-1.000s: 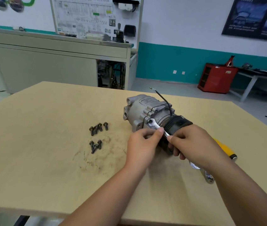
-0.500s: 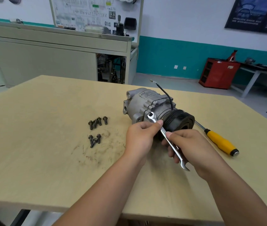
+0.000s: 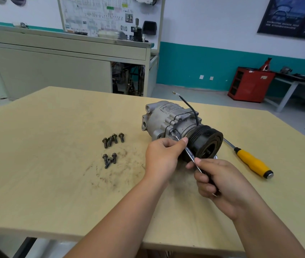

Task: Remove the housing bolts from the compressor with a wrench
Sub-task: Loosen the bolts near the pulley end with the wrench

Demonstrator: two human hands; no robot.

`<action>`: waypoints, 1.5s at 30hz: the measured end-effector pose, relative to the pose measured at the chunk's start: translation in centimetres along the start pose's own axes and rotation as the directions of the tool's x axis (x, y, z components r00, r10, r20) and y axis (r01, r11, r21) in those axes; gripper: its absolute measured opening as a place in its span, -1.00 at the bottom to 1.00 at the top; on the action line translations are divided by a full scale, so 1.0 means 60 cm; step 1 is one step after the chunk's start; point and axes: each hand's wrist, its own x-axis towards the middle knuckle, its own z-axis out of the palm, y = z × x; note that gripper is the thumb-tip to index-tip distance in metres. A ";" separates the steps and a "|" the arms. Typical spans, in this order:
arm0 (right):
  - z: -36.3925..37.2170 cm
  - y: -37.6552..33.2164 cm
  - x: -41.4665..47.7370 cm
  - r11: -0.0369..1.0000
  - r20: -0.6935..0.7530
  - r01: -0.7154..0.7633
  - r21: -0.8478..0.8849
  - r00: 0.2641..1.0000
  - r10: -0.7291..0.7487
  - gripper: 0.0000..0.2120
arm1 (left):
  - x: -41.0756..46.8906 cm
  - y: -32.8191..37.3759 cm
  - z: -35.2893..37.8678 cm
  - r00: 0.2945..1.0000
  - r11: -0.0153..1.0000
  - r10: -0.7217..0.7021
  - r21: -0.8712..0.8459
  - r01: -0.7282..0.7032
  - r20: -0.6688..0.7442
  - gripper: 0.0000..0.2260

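Note:
A grey compressor (image 3: 168, 118) with a black pulley (image 3: 206, 143) lies on its side on the wooden table (image 3: 55, 164). A slim silver wrench (image 3: 189, 152) has its open jaw set on a bolt low on the housing's near side. My left hand (image 3: 163, 157) pinches the wrench just behind the jaw with thumb and forefinger. My right hand (image 3: 220, 180) grips the wrench's near end, which the fingers hide. Several removed bolts (image 3: 113, 140) stand in a row left of the compressor, and three more bolts (image 3: 109, 159) lie nearer to me.
A yellow-handled screwdriver (image 3: 253, 162) lies on the table right of the pulley. A black wire (image 3: 189, 106) sticks up from the compressor. Dark grime smears the wood near the bolts. Beyond the table are a beige cabinet (image 3: 55, 67) and a red box (image 3: 250, 83).
The wrench jaw has dropped from above the housing onto a bolt on the near side. My right hand slid back along the handle toward me. The view has shifted slightly.

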 end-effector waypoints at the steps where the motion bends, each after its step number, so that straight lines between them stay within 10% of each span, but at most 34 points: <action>1: -0.001 -0.001 -0.001 1.000 -0.003 0.003 -0.004 1.000 -0.003 -0.73 | -0.001 0.000 0.000 1.000 1.000 0.004 0.008 -0.004 -0.001 -0.71; 17: 0.001 -0.003 0.002 0.970 -0.050 0.096 -0.224 0.993 -0.110 -0.72 | -0.002 -0.003 -0.002 1.000 1.000 0.010 0.016 -0.010 0.001 -0.74; 26: -0.011 0.002 -0.001 0.998 0.140 -0.036 -0.044 0.989 0.042 -0.74 | -0.001 -0.003 -0.003 0.998 0.996 -0.048 -0.077 0.051 0.030 -0.72; 45: -0.004 -0.009 0.002 0.888 -0.009 0.105 -0.448 0.992 -0.122 -0.69 | -0.004 0.009 -0.004 0.989 0.986 -0.119 -0.104 0.129 0.092 -0.66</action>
